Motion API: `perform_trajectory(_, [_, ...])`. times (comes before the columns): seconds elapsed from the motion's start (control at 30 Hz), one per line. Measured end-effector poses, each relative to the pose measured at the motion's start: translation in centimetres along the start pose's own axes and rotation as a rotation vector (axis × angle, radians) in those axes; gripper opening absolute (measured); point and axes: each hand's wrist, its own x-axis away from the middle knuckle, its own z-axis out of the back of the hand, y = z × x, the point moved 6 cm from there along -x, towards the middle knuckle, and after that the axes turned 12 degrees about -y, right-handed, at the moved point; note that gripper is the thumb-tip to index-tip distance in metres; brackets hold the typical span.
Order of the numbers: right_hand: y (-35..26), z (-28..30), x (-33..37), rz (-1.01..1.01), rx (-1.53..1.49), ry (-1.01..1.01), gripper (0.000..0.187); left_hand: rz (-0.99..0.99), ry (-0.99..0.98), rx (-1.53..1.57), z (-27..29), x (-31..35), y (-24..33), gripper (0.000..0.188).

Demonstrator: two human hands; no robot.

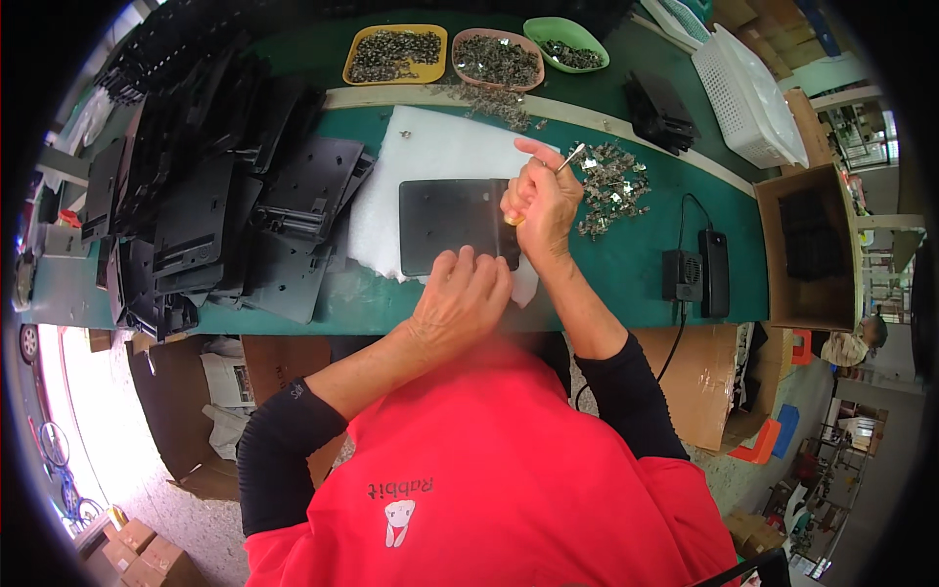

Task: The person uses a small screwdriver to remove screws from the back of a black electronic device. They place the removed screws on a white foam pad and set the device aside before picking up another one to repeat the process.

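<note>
A flat black plastic panel lies on a white foam sheet in front of me. My left hand is at the panel's near edge, fingers curled over it and pressed together; its fingertips are partly hidden. Over the panel's right end is my right hand, closed around a slim hand tool. The tool's metal shaft points up and away, and a yellow end shows below the fist. My right index finger sticks out to the left. Small metal clips lie loose just right of this hand.
Stacked black panels fill the left of the green table. Yellow, pink and green trays of small metal parts line the back. At right are a black device with a cable, a white basket and a cardboard box.
</note>
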Motion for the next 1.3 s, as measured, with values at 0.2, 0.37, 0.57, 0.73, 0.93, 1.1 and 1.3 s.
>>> perform_trajectory(0.2, [-1.1, -1.3, 0.5, 0.162, 0.134, -0.181, 0.030, 0.045, 0.026, 0.020, 0.5, -0.2, -0.2, 0.032])
perform_trajectory(0.37, [-0.2, -1.0, 1.5, 0.238, 0.325, -0.283, 0.032, 0.051, 0.037, 0.056, 0.2, -0.1, -0.2, 0.033])
perform_trajectory(0.57, [0.6, -1.5, -1.9, 0.165, 0.328, -0.378, 0.031, 0.084, 0.056, 0.035, -0.3, 0.1, -0.3, 0.030])
perform_trajectory(0.73, [-0.3, 1.2, -2.7, 0.189, -0.062, -0.174, 0.031, 0.083, 0.001, 0.125, 0.3, -1.2, -1.3, 0.022])
perform_trajectory(0.93, [-0.6, 0.1, -5.3, 0.034, 0.056, -0.130, 0.029, 0.064, -0.045, 0.198, -0.9, -1.9, -2.2, 0.018])
perform_trajectory(1.1, [1.3, -1.2, -5.9, -0.123, 0.138, -0.187, 0.027, 0.069, -0.022, 0.196, -0.7, -1.8, -2.1, 0.019])
perform_trajectory(1.3, [1.2, -2.3, -2.6, 0.126, 0.639, -0.433, 0.029, 0.068, 0.048, 0.186, -0.7, -1.7, -2.0, 0.018])
